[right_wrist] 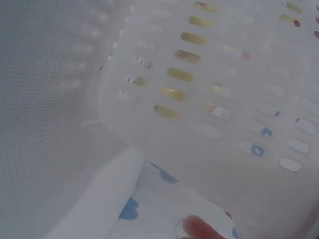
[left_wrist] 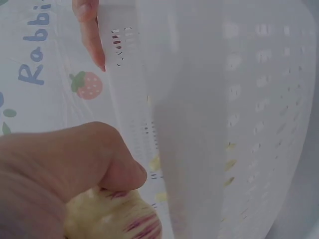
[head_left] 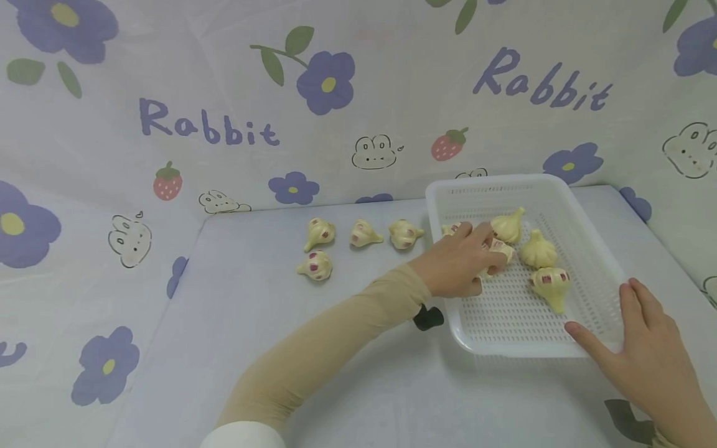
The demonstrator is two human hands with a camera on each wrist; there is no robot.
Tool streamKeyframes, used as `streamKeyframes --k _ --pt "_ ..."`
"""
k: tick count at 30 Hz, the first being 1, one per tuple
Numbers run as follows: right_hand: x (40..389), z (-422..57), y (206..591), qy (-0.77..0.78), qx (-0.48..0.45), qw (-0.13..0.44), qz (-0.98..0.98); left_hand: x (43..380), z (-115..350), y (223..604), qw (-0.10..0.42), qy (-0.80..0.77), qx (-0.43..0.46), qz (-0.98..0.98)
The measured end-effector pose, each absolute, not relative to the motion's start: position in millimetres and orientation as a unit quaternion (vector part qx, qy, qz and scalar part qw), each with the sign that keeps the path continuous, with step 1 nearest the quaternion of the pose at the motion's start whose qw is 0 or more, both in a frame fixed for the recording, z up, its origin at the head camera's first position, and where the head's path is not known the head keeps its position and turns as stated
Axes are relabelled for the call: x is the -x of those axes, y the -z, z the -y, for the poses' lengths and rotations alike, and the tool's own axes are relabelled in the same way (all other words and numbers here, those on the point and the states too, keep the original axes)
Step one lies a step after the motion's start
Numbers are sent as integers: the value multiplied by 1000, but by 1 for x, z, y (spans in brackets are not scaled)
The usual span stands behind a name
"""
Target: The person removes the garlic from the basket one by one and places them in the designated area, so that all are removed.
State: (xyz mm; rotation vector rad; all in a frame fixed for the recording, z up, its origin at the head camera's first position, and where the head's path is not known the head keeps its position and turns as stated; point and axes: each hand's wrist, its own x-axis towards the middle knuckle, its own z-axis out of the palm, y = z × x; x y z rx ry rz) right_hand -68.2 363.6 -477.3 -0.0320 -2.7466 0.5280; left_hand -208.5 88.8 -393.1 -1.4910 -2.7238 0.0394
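Left fingers (head_left: pixel 483 233) pinch a knobbly, purple-streaked garlic bulb (left_wrist: pixel 117 219); right fingers (head_left: pixel 631 308) spread at a slotted plastic basket (head_left: pixel 498 326).

Left hand (head_left: pixel 454 267) in a grip, right hand (head_left: pixel 652 351) at the corner

The tan-sleeved left forearm (head_left: pixel 330 348) reaches diagonally across the basket's (head_left: pixel 510 350) left edge, the hand turned palm down with its fingers bent; the left wrist view shows the thumb (left_wrist: pixel 114 167) bent and pressing. The right hand clasps the near right corner, its thumb (head_left: pixel 588 341) laid over the near edge, its fingers (head_left: pixel 646 305) extended along the right edge.
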Motion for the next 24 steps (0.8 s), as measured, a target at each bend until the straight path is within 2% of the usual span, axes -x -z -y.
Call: streamKeyframes --k 6,13,24 --pt "70 -364 479 -178 22 155 971 207 -83 392 25 14 487 873" --pt "68 -362 475 -189 0 186 964 203 -66 389 50 56 485 871" --pt "68 -362 474 -177 11 172 969 199 -34 394 94 99 463 876"
